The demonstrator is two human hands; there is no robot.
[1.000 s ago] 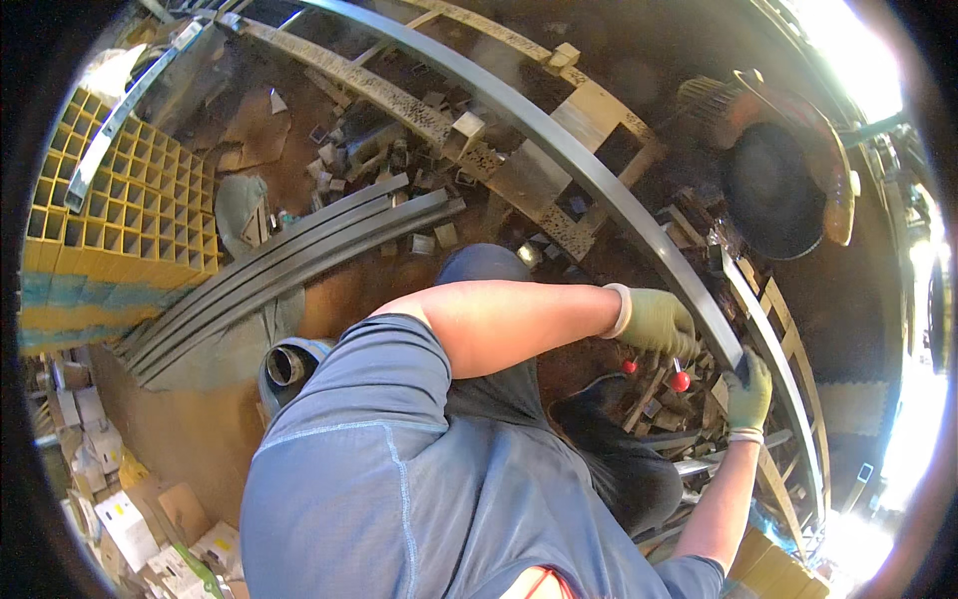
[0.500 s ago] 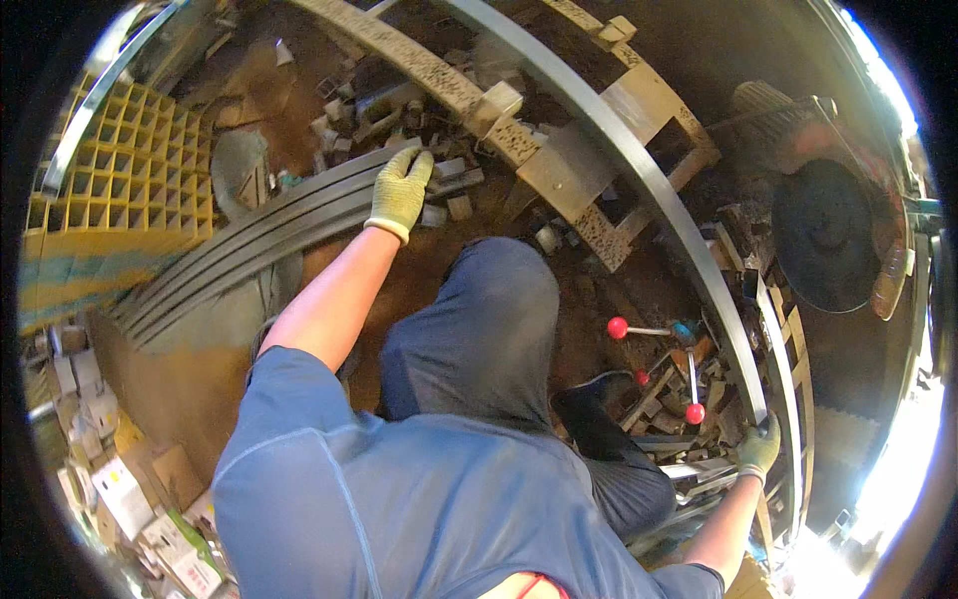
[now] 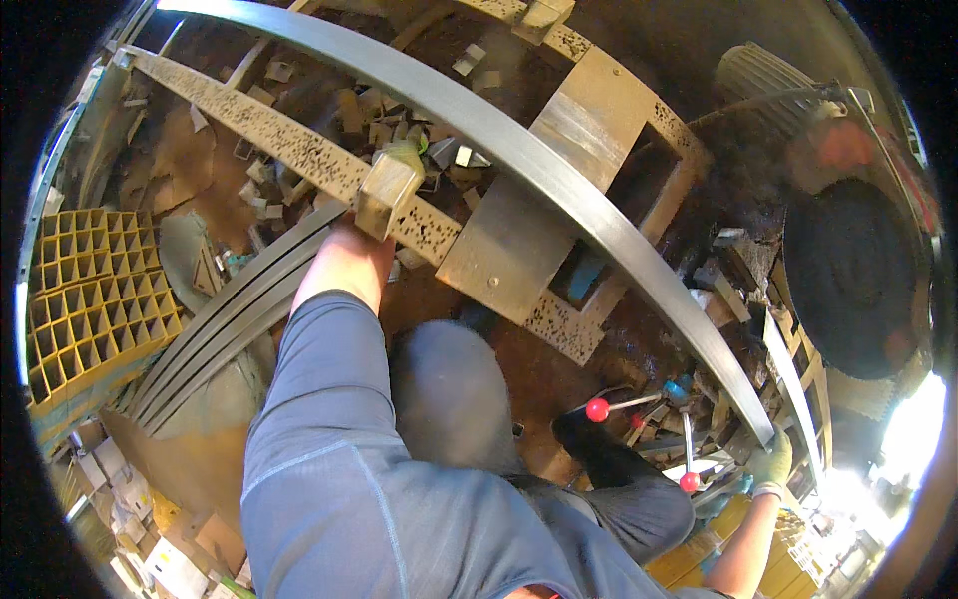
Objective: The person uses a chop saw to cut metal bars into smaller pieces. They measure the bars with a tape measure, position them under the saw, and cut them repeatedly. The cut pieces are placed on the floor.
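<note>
A long square metal tube (image 3: 589, 210) slants across the view, bent by the lens, above a flat metal plate (image 3: 514, 245). My right hand (image 3: 769, 463), in a pale green glove, is closed around the tube's near right end. My left hand (image 3: 407, 152) reaches past a spotted metal rail (image 3: 279, 140), beside a block (image 3: 385, 195) fixed on that rail. Rail and block cover part of the left glove, so its fingers hardly show. Several grey metal tubes (image 3: 235, 299) lie side by side near my left forearm.
At left stands a stack of yellow-edged square tubes (image 3: 100, 299). Metal offcuts (image 3: 369, 115) litter the floor beyond the rail. Two levers with red knobs (image 3: 597, 410) stick up near my foot. A dark round disc (image 3: 848, 280) stands at right, and boxes (image 3: 180, 569) lie lower left.
My left hand has left the top of the grey tubes and gone beyond the spotted rail. The whole view has shifted. My right hand still grips the long tube's end.
</note>
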